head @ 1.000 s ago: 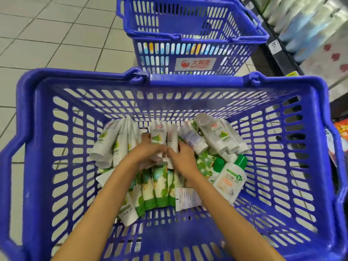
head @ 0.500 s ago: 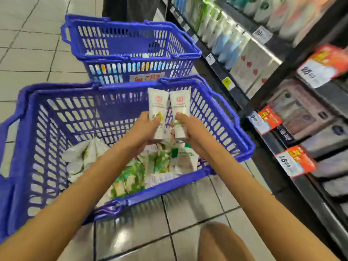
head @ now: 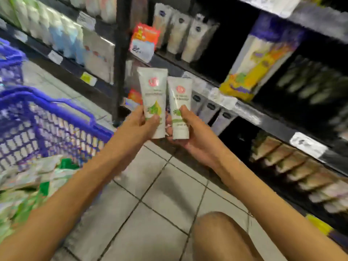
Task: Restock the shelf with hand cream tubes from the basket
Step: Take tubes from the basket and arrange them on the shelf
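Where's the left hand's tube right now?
Head view, centre frame: the left hand holds the hand cream tube upright before the shelf, beside the second tube in the right hand, blue basket to its left.

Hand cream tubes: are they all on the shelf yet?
Not yet. Two are out of the basket: the left hand grips the left tube and the right hand grips the right tube, held up before the shelf. Neither is on it, and a pile of tubes waits in the basket.
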The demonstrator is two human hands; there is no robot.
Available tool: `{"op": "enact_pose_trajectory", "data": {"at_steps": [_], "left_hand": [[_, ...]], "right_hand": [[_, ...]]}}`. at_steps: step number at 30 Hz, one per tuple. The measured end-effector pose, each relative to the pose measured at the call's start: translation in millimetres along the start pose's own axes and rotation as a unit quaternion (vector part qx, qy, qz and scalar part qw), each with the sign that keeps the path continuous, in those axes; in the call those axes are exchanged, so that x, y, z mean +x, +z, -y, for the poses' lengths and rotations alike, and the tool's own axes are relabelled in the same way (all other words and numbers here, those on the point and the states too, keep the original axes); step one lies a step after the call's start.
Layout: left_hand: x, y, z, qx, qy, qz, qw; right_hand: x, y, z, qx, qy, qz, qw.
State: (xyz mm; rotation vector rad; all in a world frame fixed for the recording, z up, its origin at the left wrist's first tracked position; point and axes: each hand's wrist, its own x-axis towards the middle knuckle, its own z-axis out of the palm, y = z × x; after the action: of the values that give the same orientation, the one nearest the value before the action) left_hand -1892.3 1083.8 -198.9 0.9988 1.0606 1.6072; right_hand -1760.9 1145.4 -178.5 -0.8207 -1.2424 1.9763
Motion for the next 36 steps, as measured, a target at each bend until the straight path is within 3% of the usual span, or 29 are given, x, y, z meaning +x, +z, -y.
{"op": "enact_pose_trajectory", "data": {"at_steps": [4,8,13,21,24,27,31,36], "left_hand": [[24,125,28,-0.028,-0.046,0.172,0.984],[6,232,51,-0.046,-0.065,0.323,0.943],[-26,310,69,-0.03,-0.073,0.414,0.907],[-42,383,107,-0.077,-0.225,0.41,0.88],[-31,401,110,-0.018,-0.16,0.435,0.886],[-18,426,100,0.035,-0.047,0.408,0.911],[-1,468,93,0.122,0.083,0.314,0.938],[26,528,99,0.178,0.127,0.246,0.944]], "right_hand": [[-90,-97,55,-0.017,-0.061,-0.156,0.986],[-184,-165,73,-0.033,-0.099,-0.295,0.95],[-260,-210,69,-0.016,-0.126,-0.382,0.915],[-304,-277,65,-0.01,-0.157,-0.432,0.888],[-307,-304,82,-0.068,-0.181,-0.455,0.869],[-310,-332,102,-0.135,-0.195,-0.496,0.835],[-311,-363,132,-0.267,-0.237,-0.553,0.753],[-300,-409,169,-0.367,-0.248,-0.602,0.665]]}}
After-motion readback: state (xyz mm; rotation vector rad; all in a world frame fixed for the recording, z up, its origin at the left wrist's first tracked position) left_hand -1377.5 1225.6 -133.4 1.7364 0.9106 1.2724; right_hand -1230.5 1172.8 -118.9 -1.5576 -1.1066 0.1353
